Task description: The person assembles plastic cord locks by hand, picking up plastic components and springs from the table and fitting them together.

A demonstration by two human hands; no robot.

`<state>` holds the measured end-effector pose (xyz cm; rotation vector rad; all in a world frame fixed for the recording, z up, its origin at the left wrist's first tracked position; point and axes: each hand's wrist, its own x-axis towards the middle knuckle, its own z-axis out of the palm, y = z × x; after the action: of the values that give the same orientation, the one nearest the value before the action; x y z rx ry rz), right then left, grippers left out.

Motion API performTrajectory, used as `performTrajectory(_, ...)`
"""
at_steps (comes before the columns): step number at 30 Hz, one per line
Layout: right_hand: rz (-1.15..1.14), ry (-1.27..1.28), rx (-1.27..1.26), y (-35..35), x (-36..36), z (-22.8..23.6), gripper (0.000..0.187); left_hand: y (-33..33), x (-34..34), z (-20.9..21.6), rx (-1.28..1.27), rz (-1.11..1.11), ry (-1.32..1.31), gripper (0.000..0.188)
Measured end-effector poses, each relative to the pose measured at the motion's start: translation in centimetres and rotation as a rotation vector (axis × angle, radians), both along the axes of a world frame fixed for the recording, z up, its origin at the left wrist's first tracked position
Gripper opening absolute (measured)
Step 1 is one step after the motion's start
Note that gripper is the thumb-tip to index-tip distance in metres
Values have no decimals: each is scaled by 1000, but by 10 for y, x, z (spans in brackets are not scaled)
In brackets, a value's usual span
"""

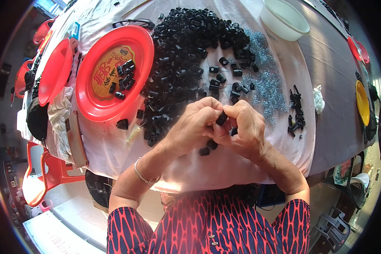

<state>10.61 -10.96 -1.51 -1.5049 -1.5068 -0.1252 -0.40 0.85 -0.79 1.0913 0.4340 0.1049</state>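
Both hands meet over the near middle of the table. My left hand (pixel 199 117) is closed, its fingers pinching a small black plastic cylinder (pixel 221 118). From the other side, my right hand (pixel 246 122) is closed too, thumb and fingertips at the same cylinder; whether they grip it or a tiny part on it is hidden. Beyond the hands spreads a large heap of black plastic pieces (pixel 178 55). Several loose black pieces (pixel 218 78) lie just past my fingers, with thin wires among them. Small clear-blue shiny parts (pixel 264 80) are scattered to the right of the heap.
A red plate (pixel 86 99) with several black cylinders (pixel 125 80) stands left. Black stick-like parts (pixel 297 112) and a crumpled white wad (pixel 318 99) lie right. A white tub (pixel 283 21) is at the far right, glasses (pixel 133 23) far left. Red chairs (pixel 51 169) flank the pink-white cloth.
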Motion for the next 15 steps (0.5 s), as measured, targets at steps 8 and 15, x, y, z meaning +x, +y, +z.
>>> performTrajectory(8, 4, -92, 67, -6, 8, 4, 43, 11, -3, 11, -111, -192, 11, 29)
performTrajectory(15, 31, -124, 71, -11, 2, 11, 45, 9, -7, 6, -129, -269, -47, 33)
